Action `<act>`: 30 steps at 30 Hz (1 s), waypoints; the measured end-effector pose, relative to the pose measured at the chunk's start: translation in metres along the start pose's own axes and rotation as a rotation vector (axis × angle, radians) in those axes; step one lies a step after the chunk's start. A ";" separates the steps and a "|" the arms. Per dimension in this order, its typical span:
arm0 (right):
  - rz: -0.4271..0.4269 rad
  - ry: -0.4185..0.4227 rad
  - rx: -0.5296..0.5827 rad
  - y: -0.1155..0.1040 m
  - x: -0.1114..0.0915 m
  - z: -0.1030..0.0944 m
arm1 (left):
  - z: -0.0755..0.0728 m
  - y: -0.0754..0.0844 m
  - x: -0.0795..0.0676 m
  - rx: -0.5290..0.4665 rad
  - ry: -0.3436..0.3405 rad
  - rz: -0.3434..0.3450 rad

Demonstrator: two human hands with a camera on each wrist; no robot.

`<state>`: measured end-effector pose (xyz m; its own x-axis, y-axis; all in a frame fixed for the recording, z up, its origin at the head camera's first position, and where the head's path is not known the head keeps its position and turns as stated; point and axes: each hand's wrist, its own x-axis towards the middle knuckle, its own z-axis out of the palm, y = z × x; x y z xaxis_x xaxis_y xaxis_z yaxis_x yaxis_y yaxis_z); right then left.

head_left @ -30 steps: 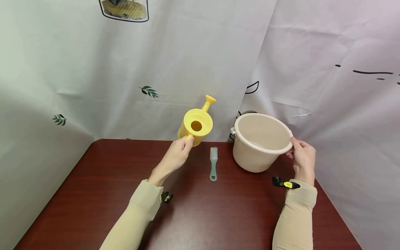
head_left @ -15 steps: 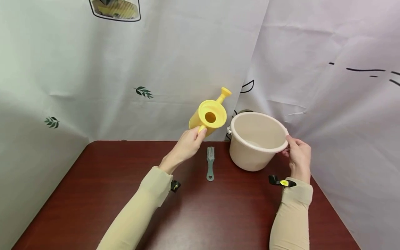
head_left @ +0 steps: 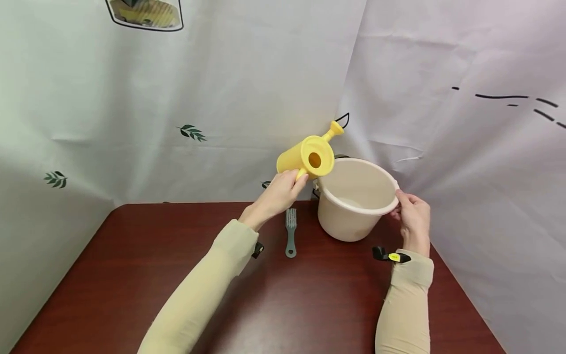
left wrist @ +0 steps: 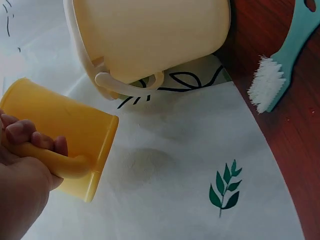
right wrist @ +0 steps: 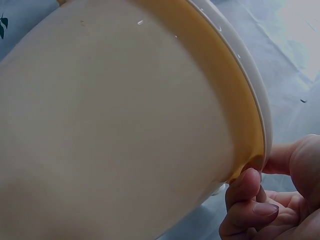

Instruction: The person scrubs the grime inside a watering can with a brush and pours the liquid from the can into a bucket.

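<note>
In the head view my left hand (head_left: 283,191) grips the handle of a yellow watering can (head_left: 305,156), raised above the table and tilted toward the bucket. Its spout reaches over the bucket's back left rim. The left wrist view shows my fingers (left wrist: 32,136) curled round the can's handle. A cream plastic bucket (head_left: 349,219) stands near the back of the table. My right hand (head_left: 413,216) pinches its right rim, thumb on one side and fingers curled on the other, as the right wrist view shows. The bucket's bottom inside is partly hidden.
A green brush (head_left: 290,236) with white bristles lies on the dark red table (head_left: 146,255), left of the bucket. White printed curtains (head_left: 247,88) hang close behind the table and along both sides.
My left hand has carried the watering can right and up to the bucket's left rim, tipping it further. The right hand keeps its hold on the bucket, and the head view has shifted slightly.
</note>
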<state>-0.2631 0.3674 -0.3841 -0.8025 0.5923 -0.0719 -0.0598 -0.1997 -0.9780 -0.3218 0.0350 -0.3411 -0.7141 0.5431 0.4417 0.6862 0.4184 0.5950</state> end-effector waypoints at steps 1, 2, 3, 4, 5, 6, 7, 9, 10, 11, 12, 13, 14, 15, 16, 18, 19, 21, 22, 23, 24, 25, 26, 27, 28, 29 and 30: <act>-0.001 -0.002 -0.001 0.000 0.000 0.000 | 0.001 0.001 0.003 0.011 -0.003 0.011; -0.004 -0.001 -0.004 0.000 0.000 0.001 | 0.001 0.001 0.006 0.022 -0.008 0.019; -0.007 -0.001 -0.013 0.000 0.000 0.001 | 0.002 0.002 0.009 0.030 -0.013 0.028; -0.013 0.000 -0.023 0.000 0.000 0.001 | 0.003 0.002 0.011 0.040 -0.018 0.039; -0.017 0.001 -0.029 0.000 0.001 0.001 | 0.004 0.002 0.014 0.048 -0.023 0.050; -0.022 0.002 -0.037 0.000 0.001 0.002 | 0.006 0.002 0.016 0.055 -0.028 0.058; -0.024 0.002 -0.041 0.001 0.001 0.002 | 0.007 0.002 0.018 0.071 -0.031 0.067; -0.024 -0.001 -0.039 0.001 0.001 0.003 | 0.011 0.001 0.022 0.101 -0.033 0.086; -0.024 -0.002 -0.037 0.001 0.001 0.003 | 0.012 0.001 0.023 0.116 -0.034 0.095; -0.022 -0.002 -0.035 0.002 0.000 0.004 | 0.014 0.000 0.025 0.133 -0.034 0.102; -0.023 -0.001 -0.037 0.002 0.000 0.004 | 0.016 0.000 0.026 0.155 -0.034 0.111; -0.021 0.001 -0.037 0.002 0.000 0.004 | 0.017 0.000 0.027 0.176 -0.035 0.120; -0.020 0.000 -0.036 0.002 0.000 0.005 | 0.018 -0.001 0.028 0.191 -0.037 0.128; -0.020 0.001 -0.037 0.003 0.000 0.005 | 0.019 -0.001 0.029 0.206 -0.039 0.135; -0.019 -0.001 -0.035 0.003 0.000 0.005 | 0.020 -0.001 0.030 0.223 -0.040 0.144; -0.022 -0.003 -0.032 0.003 0.000 0.005 | 0.021 -0.002 0.032 0.253 -0.043 0.164; -0.023 -0.004 -0.028 0.003 0.000 0.005 | 0.022 -0.003 0.033 0.266 -0.044 0.172; -0.027 -0.004 -0.025 0.003 0.001 0.005 | 0.022 -0.003 0.035 0.291 -0.045 0.187; -0.029 -0.003 -0.025 0.002 0.001 0.005 | 0.023 -0.004 0.036 0.304 -0.046 0.194; -0.031 0.000 -0.028 0.003 0.001 0.005 | 0.023 -0.004 0.037 0.319 -0.049 0.199; -0.031 0.001 -0.025 0.002 0.001 0.004 | 0.024 -0.004 0.038 0.332 -0.053 0.203; -0.030 0.003 -0.023 0.002 0.001 0.004 | 0.025 -0.004 0.040 0.342 -0.057 0.205; -0.029 0.004 -0.022 0.002 0.001 0.003 | 0.025 -0.004 0.041 0.350 -0.062 0.207; -0.028 0.005 -0.022 0.002 0.001 0.003 | 0.026 -0.004 0.042 0.360 -0.067 0.210; -0.027 0.007 -0.023 0.002 0.001 0.002 | 0.026 -0.003 0.042 0.367 -0.072 0.213; -0.027 0.008 -0.024 0.002 0.001 0.002 | 0.026 -0.003 0.043 0.375 -0.077 0.218; -0.026 0.010 -0.024 0.002 0.001 0.001 | 0.027 -0.002 0.044 0.389 -0.081 0.227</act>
<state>-0.2645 0.3663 -0.3863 -0.7951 0.6046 -0.0479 -0.0667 -0.1656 -0.9839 -0.3513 0.0777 -0.3411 -0.5372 0.7015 0.4683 0.8362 0.5158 0.1864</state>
